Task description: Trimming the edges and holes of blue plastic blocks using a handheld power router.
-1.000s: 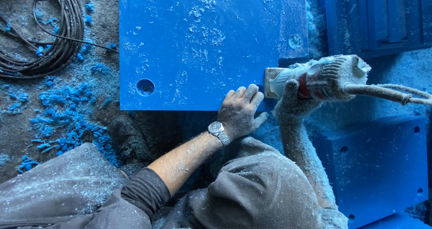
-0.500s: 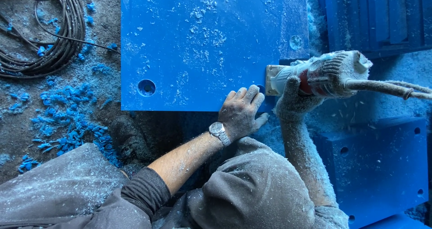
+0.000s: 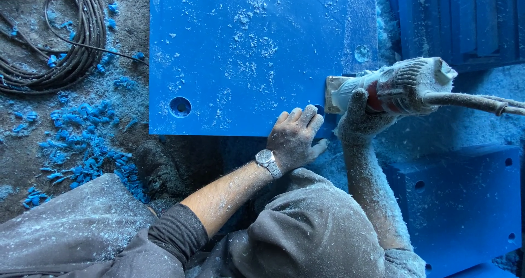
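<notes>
In the head view, a large blue panel (image 3: 257, 54) is seen lying flat, dusted with pale shavings, with a round hole (image 3: 180, 107) near its lower left corner and a second, fainter round mark (image 3: 362, 53) near its right edge. The left hand (image 3: 295, 138) is laid flat on the lower right corner of the panel, fingers spread and pressed to the surface, closed on nothing; a metal wristwatch (image 3: 267, 160) is worn on that wrist, and the forearm is bare below a dark pushed-up sleeve (image 3: 178, 234). The right hand (image 3: 361, 119), thickly coated in pale dust, is wrapped around the body of a power tool (image 3: 404, 86), which is held at the right edge of the panel with its flat metal base plate (image 3: 332, 92) against that edge. A cable (image 3: 476, 102) is seen running from the back of the tool towards the right border of the picture. The two hands are kept apart but close, with the panel's corner between them. The dusty knee (image 3: 306, 229) of the person fills the lower middle of the view. To the left, the dirt floor (image 3: 33, 147) is strewn with curled blue shavings (image 3: 82, 152), and a coil of dark cable (image 3: 60, 43) is lying at the upper left. A dark shoe (image 3: 158, 171) is visible just below the panel's lower edge. More blue panels with small holes (image 3: 465, 201) are stacked at the right.
</notes>
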